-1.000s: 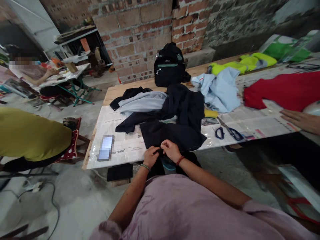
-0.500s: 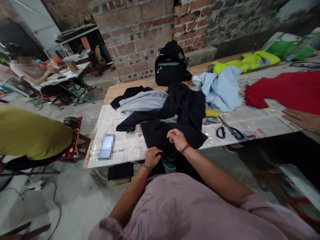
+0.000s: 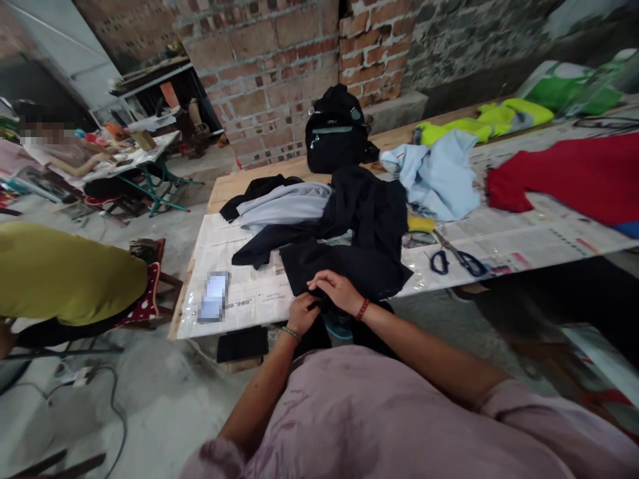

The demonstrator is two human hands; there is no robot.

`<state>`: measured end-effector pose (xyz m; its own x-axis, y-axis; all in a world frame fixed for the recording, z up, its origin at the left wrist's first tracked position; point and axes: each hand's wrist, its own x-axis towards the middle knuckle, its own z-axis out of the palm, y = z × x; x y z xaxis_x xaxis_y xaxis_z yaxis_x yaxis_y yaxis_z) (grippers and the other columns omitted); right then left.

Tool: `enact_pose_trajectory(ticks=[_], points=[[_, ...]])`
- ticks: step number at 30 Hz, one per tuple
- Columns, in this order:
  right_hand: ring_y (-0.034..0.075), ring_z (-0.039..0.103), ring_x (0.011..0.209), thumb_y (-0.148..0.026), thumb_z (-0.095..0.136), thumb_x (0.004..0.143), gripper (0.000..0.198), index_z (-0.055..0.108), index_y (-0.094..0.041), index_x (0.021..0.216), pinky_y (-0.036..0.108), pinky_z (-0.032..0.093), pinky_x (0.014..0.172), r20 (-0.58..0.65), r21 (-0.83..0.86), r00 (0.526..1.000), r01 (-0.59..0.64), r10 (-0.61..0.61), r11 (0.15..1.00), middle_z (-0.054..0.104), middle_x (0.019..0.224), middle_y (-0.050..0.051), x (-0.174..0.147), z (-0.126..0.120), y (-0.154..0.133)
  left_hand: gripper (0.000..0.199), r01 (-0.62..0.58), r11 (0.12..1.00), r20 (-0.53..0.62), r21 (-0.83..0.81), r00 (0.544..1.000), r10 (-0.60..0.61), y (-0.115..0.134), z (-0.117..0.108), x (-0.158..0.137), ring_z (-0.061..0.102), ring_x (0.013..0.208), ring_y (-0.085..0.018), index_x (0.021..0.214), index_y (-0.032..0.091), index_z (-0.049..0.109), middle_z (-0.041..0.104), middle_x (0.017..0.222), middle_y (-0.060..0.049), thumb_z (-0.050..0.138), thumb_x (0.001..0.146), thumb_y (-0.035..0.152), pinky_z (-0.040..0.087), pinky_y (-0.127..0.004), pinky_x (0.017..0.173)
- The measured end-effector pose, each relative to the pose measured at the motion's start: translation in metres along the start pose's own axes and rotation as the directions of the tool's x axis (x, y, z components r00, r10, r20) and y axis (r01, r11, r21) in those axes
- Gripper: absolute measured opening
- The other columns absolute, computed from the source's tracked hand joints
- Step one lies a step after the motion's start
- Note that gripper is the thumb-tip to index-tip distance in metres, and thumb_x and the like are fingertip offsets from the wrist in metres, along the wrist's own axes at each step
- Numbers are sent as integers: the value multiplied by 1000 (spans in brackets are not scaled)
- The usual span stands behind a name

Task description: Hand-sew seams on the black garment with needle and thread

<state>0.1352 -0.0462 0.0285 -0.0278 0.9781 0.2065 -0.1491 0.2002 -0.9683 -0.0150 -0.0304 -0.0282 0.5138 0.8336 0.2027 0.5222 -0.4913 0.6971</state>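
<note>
Brick wall [image 3: 279,80] at back, wooden table [image 3: 215,189] in front, mostly covered with newspaper [image 3: 264,289]. Landmark = black cloth [image 3: 352,258], lying at the table's near edge, in front of the wearer. Left hand [image 3: 303,314] at its near left edge, fingers pinched shut on a dark bit of it. Right hand [image 3: 338,291] over its near side, just beside the left; fingers bent, can't tell if they grip anything.

Around the black cloth: dark navy garment [image 3: 372,199] right behind it, grey cloth [image 3: 287,203] behind-left. Phone [image 3: 213,296] to its left, screen lit, blurred out. Scissors [image 3: 456,256] to its right, blades partly apart. Light blue garment [image 3: 442,176] behind-right. Farther out: black backpack [image 3: 337,143] well behind, red garment [image 3: 574,173] well off right.
</note>
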Motion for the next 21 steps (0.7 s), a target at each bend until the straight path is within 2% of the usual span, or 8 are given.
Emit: enact_pose_trajectory(ticks=[1, 3, 4, 6, 9, 13, 17, 21], points=[[16, 58, 90, -29, 55, 74, 8, 59, -24, 78, 40, 36, 92, 119, -154, 991, 74, -56, 985, 64, 79, 0, 1, -8, -2, 19, -3, 1000, 2, -4, 1000, 3, 0, 0, 0, 54, 79, -13, 80, 19, 64, 61, 79, -1, 56, 67, 9, 44, -26, 75], [18, 54, 98, -23, 57, 71, 10, 62, -24, 80, 45, 25, 100, 334, -361, 939, 208, -82, 909, 65, 84, 1, 6, -29, -6, 19, -10, 1000, 6, -9, 1000, 10, 1, -1, 0, 54, 77, -13, 81, 19, 65, 61, 77, -1, 56, 67, 9, 44, -26, 74], [19, 53, 101, -21, 58, 70, 13, 63, -25, 81, 47, 20, 102, 398, -423, 915, 251, -70, 871, 65, 86, 2, 9, -41, -8, 19, -10, 1000, 7, -11, 1000, 11, 2, -2, 0, 54, 76, -12, 81, 19, 65, 60, 76, -1, 55, 67, 8, 44, -25, 73], [20, 50, 105, -17, 57, 69, 18, 63, -25, 84, 49, 13, 103, 445, -507, 894, 304, -58, 806, 65, 88, 2, 15, -66, -14, 20, -1, 1000, 4, -13, 1000, 1, 3, -3, 0, 54, 73, -12, 80, 19, 65, 60, 74, 0, 55, 67, 8, 44, -24, 71], [20, 48, 108, -15, 56, 70, 21, 63, -25, 86, 49, 10, 104, 408, -594, 910, 330, -78, 734, 65, 91, 2, 23, -97, -22, 20, 13, 1000, 7, -21, 1000, -13, 5, -4, 1, 54, 71, -11, 79, 19, 65, 59, 73, 0, 54, 67, 7, 43, -23, 69], [19, 50, 104, -14, 54, 71, 18, 63, -24, 84, 46, 17, 102, 269, -717, 948, 314, -169, 622, 64, 90, 4, 31, -128, -32, 21, 2, 999, 2, -35, 1000, -2, 5, -4, 1, 54, 71, -11, 79, 19, 65, 59, 73, 0, 54, 67, 6, 43, -23, 68], [20, 54, 98, -20, 47, 78, 17, 60, -19, 88, 42, 33, 93, 182, -878, 926, 304, -330, 369, 63, 96, 7, 33, -151, -40, 21, -14, 999, -8, -37, 1000, 14, 1, -3, 0, 54, 72, -11, 80, 19, 65, 59, 73, 0, 55, 67, 7, 44, -23, 68], [18, 57, 86, -23, 39, 82, 20, 58, -18, 90, 33, 43, 79, 95, -947, 900, 213, -426, 240, 63, 88, 7, 30, -173, -51, 20, -25, 999, -13, -31, 1000, 24, 0, -1, 0, 54, 72, -11, 80, 19, 65, 60, 74, 0, 55, 67, 7, 44, -23, 68]])
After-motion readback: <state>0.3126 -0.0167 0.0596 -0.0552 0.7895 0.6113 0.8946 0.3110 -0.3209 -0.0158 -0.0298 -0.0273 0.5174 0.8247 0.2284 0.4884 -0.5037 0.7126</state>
